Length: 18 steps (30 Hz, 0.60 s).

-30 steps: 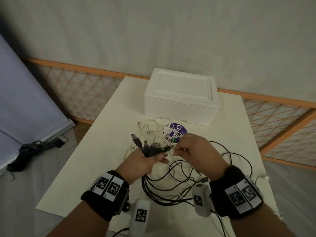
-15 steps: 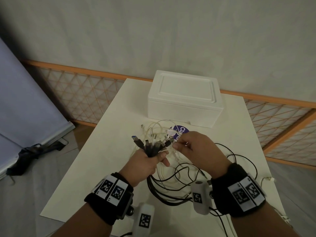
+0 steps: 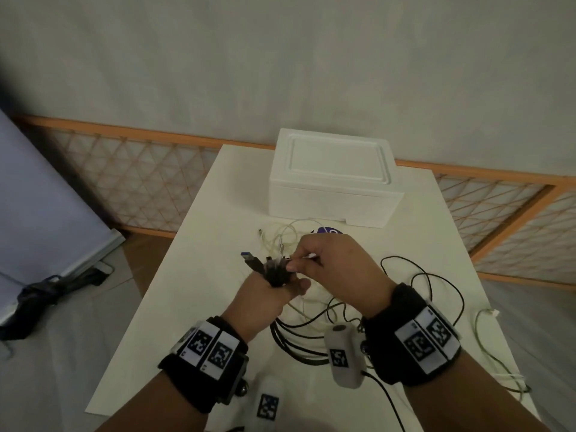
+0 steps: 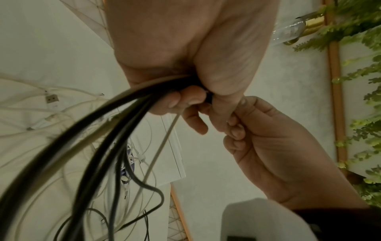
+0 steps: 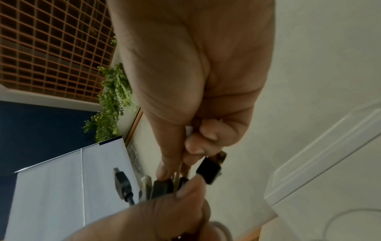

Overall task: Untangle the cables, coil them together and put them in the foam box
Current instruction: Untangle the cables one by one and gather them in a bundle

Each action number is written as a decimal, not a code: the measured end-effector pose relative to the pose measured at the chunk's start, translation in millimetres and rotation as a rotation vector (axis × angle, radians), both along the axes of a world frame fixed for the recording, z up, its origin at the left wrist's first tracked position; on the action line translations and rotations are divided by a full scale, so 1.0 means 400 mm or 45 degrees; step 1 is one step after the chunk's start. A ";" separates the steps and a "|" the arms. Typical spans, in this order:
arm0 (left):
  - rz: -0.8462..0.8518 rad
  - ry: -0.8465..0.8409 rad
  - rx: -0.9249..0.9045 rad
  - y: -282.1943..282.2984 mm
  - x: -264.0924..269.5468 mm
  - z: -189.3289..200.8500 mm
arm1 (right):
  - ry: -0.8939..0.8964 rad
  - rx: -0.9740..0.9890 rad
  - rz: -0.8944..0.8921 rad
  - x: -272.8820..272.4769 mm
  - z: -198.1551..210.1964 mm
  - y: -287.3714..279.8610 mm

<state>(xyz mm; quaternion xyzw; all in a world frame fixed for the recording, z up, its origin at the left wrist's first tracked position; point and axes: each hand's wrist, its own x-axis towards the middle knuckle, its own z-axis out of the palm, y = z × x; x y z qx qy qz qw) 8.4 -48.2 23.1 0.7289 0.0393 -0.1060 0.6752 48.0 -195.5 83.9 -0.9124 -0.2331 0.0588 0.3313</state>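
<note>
My left hand [image 3: 268,294] grips a bundle of cable plug ends [image 3: 269,266] above the white table [image 3: 199,275]; black and white cables [image 4: 98,130] trail down from its fist [image 4: 185,91]. My right hand [image 3: 330,269] meets it from the right and pinches a thin white cable end [image 5: 188,132] at the bundle [image 5: 164,184]. Loose black cable loops [image 3: 436,294] and pale cables [image 3: 280,235] lie on the table. The white foam box [image 3: 333,179] stands behind them with its lid on.
A purple round label [image 3: 327,231] lies in front of the box. One more white cable [image 3: 486,338] runs along the table's right edge. An orange lattice fence [image 3: 140,182] stands behind the table, and a dark bag [image 3: 46,288] lies on the floor at left.
Both hands have risen slightly and come closer together. My right hand now touches the plug bundle held in the left.
</note>
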 end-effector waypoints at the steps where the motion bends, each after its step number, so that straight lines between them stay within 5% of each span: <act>1: 0.031 -0.007 -0.038 0.005 -0.001 -0.001 | -0.001 -0.025 0.020 -0.004 0.004 0.003; 9: 0.093 -0.060 -0.153 0.028 -0.011 -0.030 | -0.201 -0.339 0.051 -0.034 0.025 0.007; 15: 0.253 -0.160 -0.197 0.029 0.020 -0.021 | -0.238 -0.337 0.021 -0.030 0.032 -0.013; 18: 0.107 -0.226 -0.135 0.016 0.022 -0.014 | -0.196 -0.236 0.016 -0.027 0.029 -0.001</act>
